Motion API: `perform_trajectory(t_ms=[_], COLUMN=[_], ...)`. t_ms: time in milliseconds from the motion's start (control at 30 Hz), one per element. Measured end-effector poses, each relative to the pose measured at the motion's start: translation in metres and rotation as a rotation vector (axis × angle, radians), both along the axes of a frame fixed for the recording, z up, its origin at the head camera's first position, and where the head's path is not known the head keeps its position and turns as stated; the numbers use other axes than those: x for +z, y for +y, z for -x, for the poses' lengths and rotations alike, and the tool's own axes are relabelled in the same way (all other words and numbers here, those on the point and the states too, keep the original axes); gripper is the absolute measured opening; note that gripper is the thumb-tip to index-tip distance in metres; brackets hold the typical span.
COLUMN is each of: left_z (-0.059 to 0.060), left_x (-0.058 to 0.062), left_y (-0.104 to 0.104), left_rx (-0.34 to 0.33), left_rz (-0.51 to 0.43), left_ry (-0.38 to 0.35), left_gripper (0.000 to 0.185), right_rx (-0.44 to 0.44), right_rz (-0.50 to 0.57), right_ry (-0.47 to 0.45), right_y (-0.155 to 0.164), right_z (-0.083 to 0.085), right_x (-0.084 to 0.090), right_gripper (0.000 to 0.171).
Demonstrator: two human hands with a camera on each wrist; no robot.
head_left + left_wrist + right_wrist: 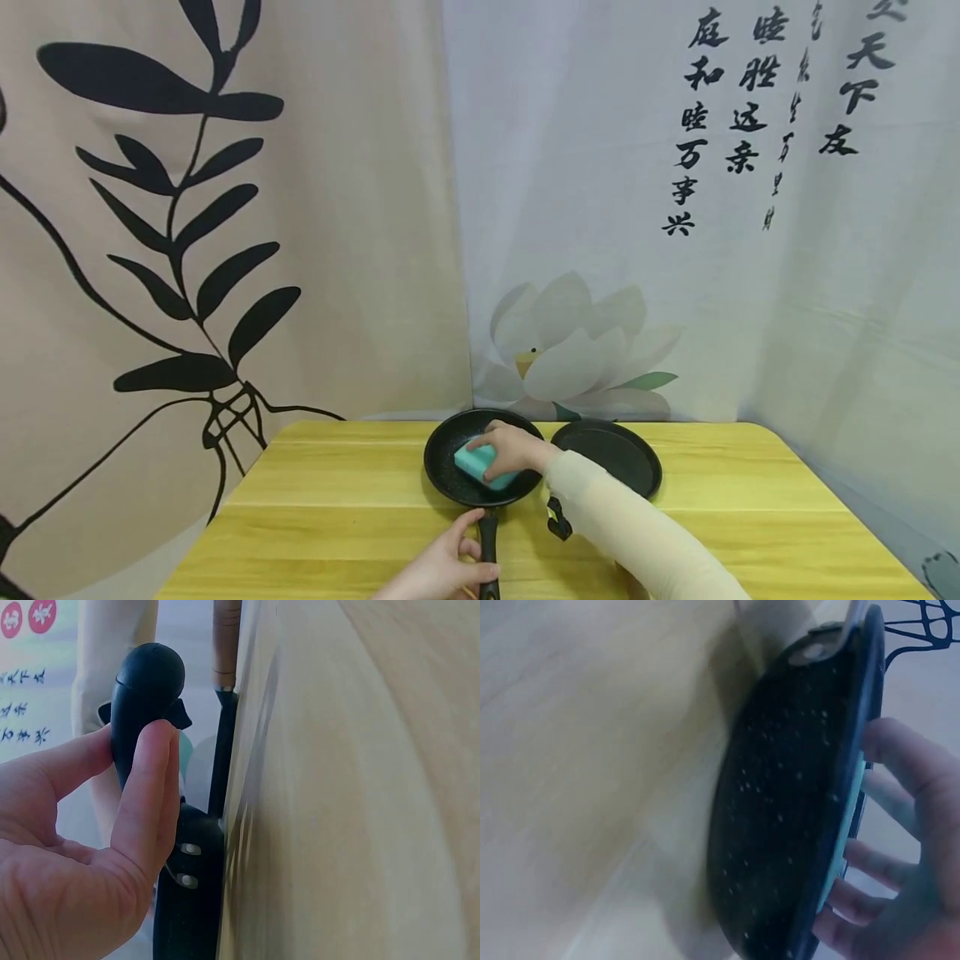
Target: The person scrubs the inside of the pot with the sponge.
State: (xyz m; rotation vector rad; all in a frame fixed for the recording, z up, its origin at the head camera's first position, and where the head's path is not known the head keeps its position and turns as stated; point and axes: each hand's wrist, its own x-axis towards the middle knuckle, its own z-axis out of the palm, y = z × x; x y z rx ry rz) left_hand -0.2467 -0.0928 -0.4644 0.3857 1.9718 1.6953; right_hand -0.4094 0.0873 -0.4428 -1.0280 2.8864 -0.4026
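A black frying pan (pixel 442 471) stands on the wooden table, its dark handle (pixel 488 537) pointing toward me. My left hand (pixel 450 558) pinches that handle between thumb and fingers; the left wrist view shows the grip near the rounded handle end (pixel 154 671). Inside the pan lies a turquoise sponge (pixel 474 460), and my right hand (pixel 513 450) grips it from above with spread, bent fingers. From the right wrist, the speckled side of the pan (pixel 780 795) hides most of the sponge; only a strip shows at the rim, beside the right hand (pixel 915 855).
A second, shallower black pan (pixel 607 450) sits just right of the first, partly behind my right sleeve (pixel 637 525). Its brown handle (pixel 226 645) appears in the left wrist view. A printed curtain (pixel 360 208) hangs behind the yellow wooden table (pixel 322 492).
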Motion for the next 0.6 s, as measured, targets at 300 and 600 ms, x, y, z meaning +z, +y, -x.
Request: perform_trajectory(t_ms=[300,600], left_z=[-0.002,-0.003], left_x=[-0.001,0.000], left_y=[0.001,0.002], left_rx=[-0.011,0.019], left_rz=[0.001,-0.002], left_ry=[-0.017,0.016], left_gripper=[0.077,0.079], right_rx=[-0.026,-0.102], right_rz=[0.062,0.137], right_ry=[0.020,0.018], right_y=[0.018,0.047], right_z=[0.006,0.006], right_x=[0.014,0.049], right_gripper=[0.056,0.060])
